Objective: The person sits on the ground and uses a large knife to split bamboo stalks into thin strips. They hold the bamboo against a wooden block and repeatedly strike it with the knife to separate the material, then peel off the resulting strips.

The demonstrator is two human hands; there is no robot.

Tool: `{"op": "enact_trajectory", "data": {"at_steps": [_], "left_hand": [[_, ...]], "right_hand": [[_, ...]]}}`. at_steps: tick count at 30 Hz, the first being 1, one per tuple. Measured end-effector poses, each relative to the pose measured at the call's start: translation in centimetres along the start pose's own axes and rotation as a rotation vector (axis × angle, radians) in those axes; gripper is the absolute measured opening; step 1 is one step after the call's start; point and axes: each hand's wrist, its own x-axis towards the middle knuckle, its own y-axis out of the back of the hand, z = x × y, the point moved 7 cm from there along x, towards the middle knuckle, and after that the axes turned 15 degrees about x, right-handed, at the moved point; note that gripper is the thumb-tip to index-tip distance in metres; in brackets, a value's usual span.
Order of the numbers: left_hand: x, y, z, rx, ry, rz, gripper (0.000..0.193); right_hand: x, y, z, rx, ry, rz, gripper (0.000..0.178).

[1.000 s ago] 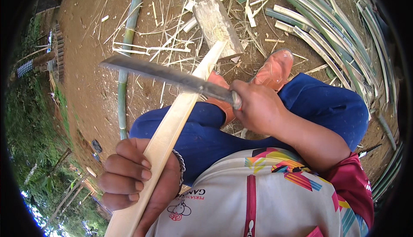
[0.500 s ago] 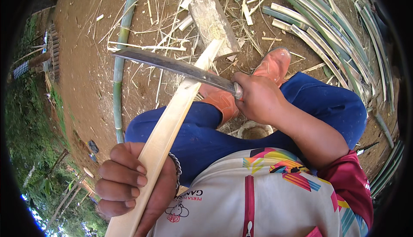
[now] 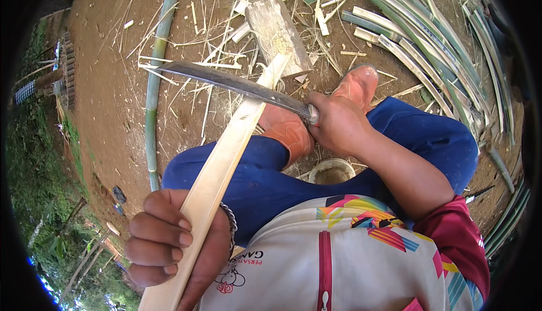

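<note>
My left hand [image 3: 169, 243] is wrapped round the lower part of a pale bamboo strip [image 3: 220, 167], which slants up and away from me. The strip's far end lies by a worn wooden block [image 3: 276, 31] on the ground. My right hand [image 3: 341, 124] grips the handle of a machete [image 3: 237, 87], most of that handle hidden in the fist. Its long dark blade points left and lies across the strip near the far end, touching it or just above; I cannot tell which.
A long green bamboo pole [image 3: 153, 96] lies on the ground to the left. Split bamboo strips [image 3: 429, 45] are heaped at the far right, and thin shavings [image 3: 209, 45] litter the soil. Near my orange boots [image 3: 285, 130] is a round bowl-like thing [image 3: 331, 171].
The machete's blade has turned slightly, its edge and tip showing at a different angle. My left hand and the bamboo strip stay almost where they were; the view has shifted a little.
</note>
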Motion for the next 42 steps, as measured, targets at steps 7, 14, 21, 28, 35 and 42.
{"op": "enact_trajectory", "data": {"at_steps": [7,14,21,28,35,42], "left_hand": [[0.1,0.0,0.0,0.004,0.005,-0.004,0.054],[1.0,0.4,-0.6,0.033,0.050,0.078,0.066],[0.8,1.4,-1.2,0.037,0.036,0.135,0.053],[1.2,1.5,-1.4,0.000,0.046,0.082,0.055],[1.3,1.6,-1.7,-0.003,0.132,0.154,0.065],[1.3,1.7,-1.2,0.033,0.110,0.164,0.067]], "right_hand": [[1.5,-0.1,2.2,0.000,-0.013,0.050,0.033],[2.0,0.4,1.6,-0.034,-0.055,0.007,0.034],[-0.5,1.0,-2.5,-0.013,0.134,-0.044,0.030],[2.1,1.5,0.2,-0.139,-0.014,-0.079,0.029],[3.4,1.3,2.3,-0.151,-0.065,-0.066,0.034],[4.6,0.9,4.3,-0.132,-0.078,-0.033,0.034]]}}
